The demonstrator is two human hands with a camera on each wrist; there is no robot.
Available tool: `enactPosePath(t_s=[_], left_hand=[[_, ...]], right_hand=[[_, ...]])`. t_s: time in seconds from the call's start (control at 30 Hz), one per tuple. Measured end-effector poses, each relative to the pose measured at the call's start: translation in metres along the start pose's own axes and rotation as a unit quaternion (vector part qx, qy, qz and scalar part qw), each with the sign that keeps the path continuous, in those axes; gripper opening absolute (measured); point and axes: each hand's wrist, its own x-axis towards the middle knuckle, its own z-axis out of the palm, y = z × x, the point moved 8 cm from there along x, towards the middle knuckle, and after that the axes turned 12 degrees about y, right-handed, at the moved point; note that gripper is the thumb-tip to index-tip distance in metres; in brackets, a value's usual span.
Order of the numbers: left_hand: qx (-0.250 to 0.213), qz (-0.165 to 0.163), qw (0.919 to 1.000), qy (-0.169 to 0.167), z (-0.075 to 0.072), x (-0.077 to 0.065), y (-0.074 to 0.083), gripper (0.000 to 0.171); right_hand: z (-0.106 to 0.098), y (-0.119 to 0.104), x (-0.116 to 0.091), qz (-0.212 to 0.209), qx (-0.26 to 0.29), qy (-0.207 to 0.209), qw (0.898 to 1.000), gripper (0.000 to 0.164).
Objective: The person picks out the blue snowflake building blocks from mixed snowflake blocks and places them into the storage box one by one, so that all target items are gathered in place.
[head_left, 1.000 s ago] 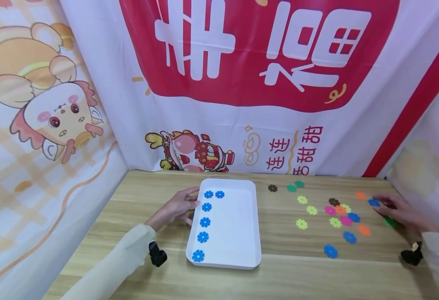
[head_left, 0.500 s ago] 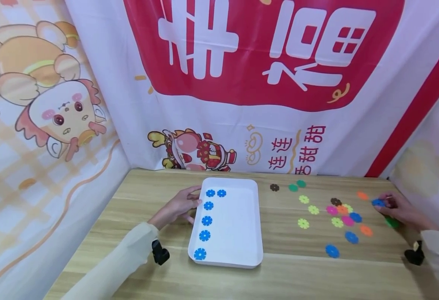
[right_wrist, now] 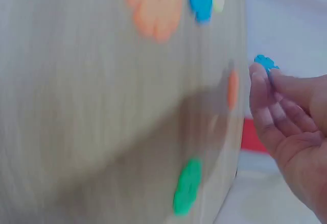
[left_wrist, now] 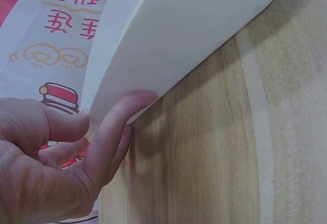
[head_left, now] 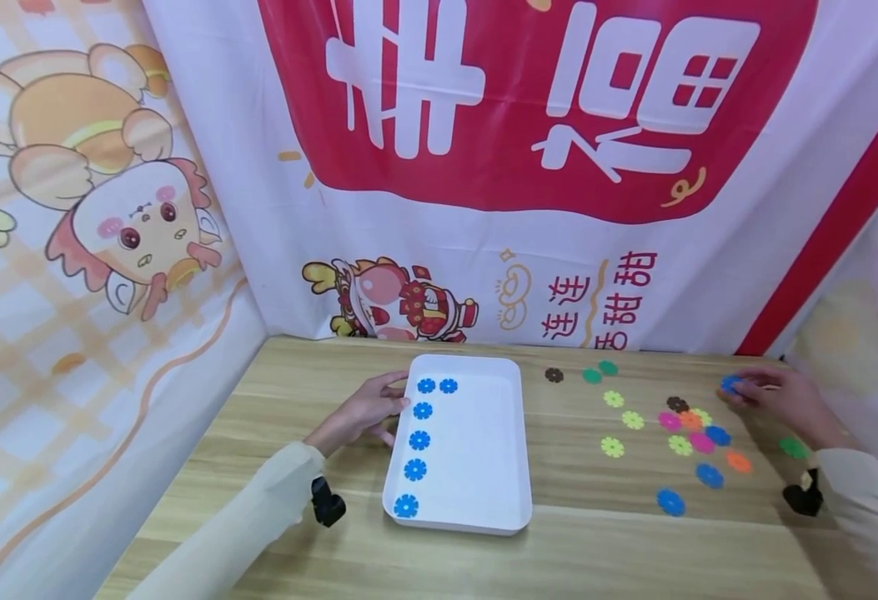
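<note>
A white rectangular tray [head_left: 476,450] lies on the table, with several blue snowflake-shaped plastic discs [head_left: 419,440] along its left side and far-left corner. My left hand [head_left: 363,408] holds the tray's left wall, thumb at the rim and fingers against the outside, as the left wrist view also shows. At the far right, my right hand [head_left: 787,404] pinches one blue snowflake disc [right_wrist: 265,61] between thumb and fingertips, raised over the table. Below that hand in the right wrist view lie a green disc [right_wrist: 187,187] and an orange disc [right_wrist: 232,89].
Right of the tray, loose discs are scattered: yellow-green [head_left: 613,447], pink [head_left: 702,442], blue [head_left: 670,502], orange [head_left: 739,461], brown [head_left: 554,375] and green [head_left: 608,367]. Some overlap in a cluster. A printed cloth [head_left: 514,183] hangs behind the wooden table [head_left: 596,558].
The right hand has lifted the blue disc off the table and moved it left and toward the back, uncovering the green disc. The left hand stays at the tray. The head view has shifted slightly.
</note>
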Motion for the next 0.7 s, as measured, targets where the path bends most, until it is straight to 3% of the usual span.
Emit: enactPosePath(t_s=[0.2, 0.4, 0.5, 0.7], left_hand=[[0.003, -0.008, 0.9999, 0.006, 0.000, 0.001, -0.001, 0.060], [0.013, 0.006, 0.9999, 0.007, 0.000, -0.001, 0.001, 0.059], [0.013, 0.003, 0.9998, 0.012, -0.001, 0.000, 0.001, 0.059], [0.017, 0.002, 0.9998, 0.013, 0.000, -0.001, 0.002, 0.059]], right_hand=[[0.020, -0.040, 0.011, 0.008, 0.078, 0.039, 0.996, 0.038], [0.048, -0.096, 0.020, 0.013, 0.106, 0.006, 0.994, 0.043], [0.065, -0.128, 0.021, 0.013, 0.157, -0.028, 0.987, 0.044], [0.096, -0.185, 0.019, 0.034, 0.262, -0.092, 0.960, 0.041]])
